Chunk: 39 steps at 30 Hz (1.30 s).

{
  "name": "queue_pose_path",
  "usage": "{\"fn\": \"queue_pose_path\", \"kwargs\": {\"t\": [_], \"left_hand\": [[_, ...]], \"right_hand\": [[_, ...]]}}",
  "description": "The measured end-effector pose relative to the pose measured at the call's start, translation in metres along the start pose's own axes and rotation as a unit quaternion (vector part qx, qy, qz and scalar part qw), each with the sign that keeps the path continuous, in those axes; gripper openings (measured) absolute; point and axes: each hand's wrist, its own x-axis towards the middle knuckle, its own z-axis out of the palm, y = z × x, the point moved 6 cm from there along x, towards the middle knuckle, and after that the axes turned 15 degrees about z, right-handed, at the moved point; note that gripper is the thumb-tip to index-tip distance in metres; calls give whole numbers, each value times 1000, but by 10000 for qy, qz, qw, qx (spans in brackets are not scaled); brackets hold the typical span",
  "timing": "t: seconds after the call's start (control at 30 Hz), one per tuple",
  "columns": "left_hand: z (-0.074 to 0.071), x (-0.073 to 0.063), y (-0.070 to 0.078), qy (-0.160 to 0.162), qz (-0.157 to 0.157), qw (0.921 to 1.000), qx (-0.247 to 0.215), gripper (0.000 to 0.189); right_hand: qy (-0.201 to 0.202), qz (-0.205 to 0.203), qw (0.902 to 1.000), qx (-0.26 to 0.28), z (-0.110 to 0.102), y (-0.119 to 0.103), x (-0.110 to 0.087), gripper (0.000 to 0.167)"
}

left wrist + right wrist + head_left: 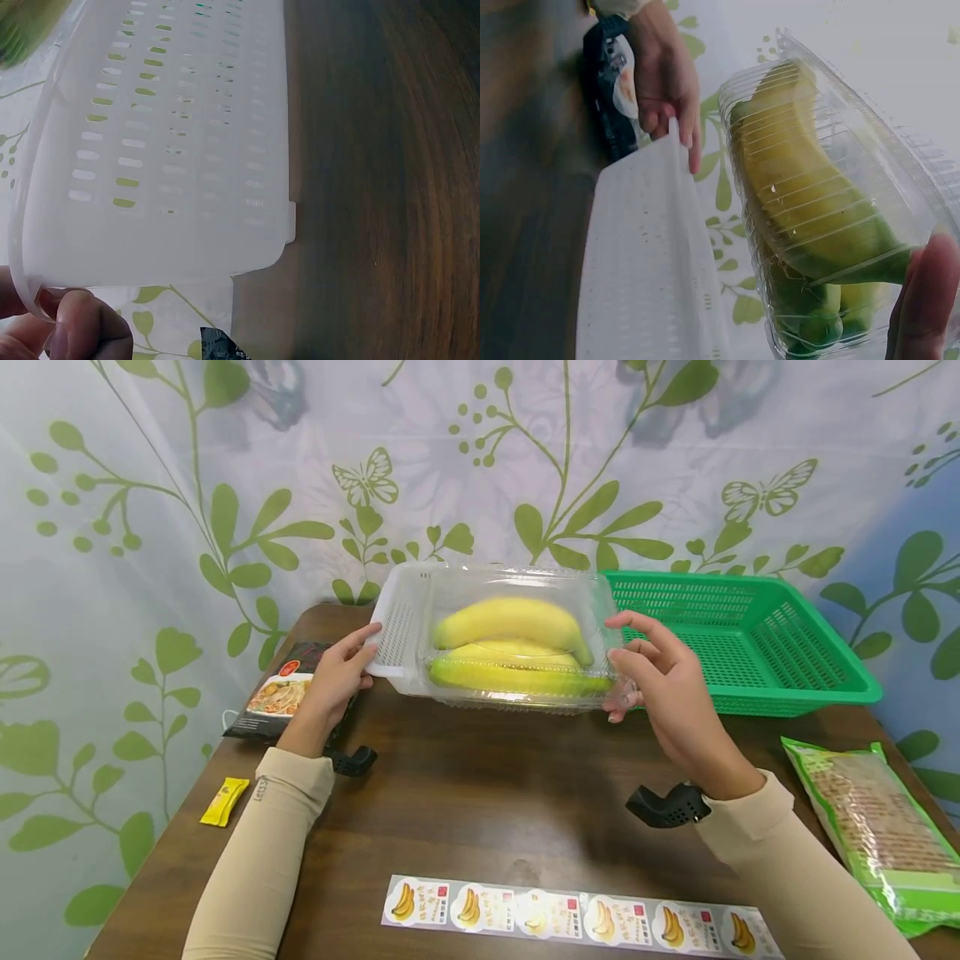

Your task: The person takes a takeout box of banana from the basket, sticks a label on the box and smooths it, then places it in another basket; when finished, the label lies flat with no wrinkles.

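My left hand (336, 675) grips the rim of a white slotted plastic basket (396, 622) at its left end, fingers and thumb pinched over the edge in the left wrist view. With my right hand (666, 697) I hold a clear plastic clamshell box (517, 697) by its right end. Inside the box lie yellow-green bananas (517, 617). In the head view the box overlaps most of the basket and hides it; the right wrist view shows a gap between the box (840, 124) and the tilted basket (645, 247).
A green basket (795, 697) stands at the back right. A green-edged bag (877, 818) lies on the right, a black noodle packet (281, 693) and a yellow sachet (224, 802) on the left. A strip of banana stickers (555, 914) lies along the table's (480, 810) front.
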Motion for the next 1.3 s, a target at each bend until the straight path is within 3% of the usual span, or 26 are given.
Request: {"fn": "queue_pose_path", "kwargs": {"t": [0.4, 0.7, 1.3], "left_hand": [[2, -4, -1, 32, -47, 9999, -105, 48], [2, -1, -2, 36, -7, 9999, -160, 47], [0, 2, 0, 0, -94, 9998, -157, 47]], "right_hand": [[70, 217, 9987, -458, -14, 25, -30, 36], [-85, 449, 9990, -14, -22, 42, -49, 35], [-365, 724, 9964, -242, -29, 63, -78, 33]]}}
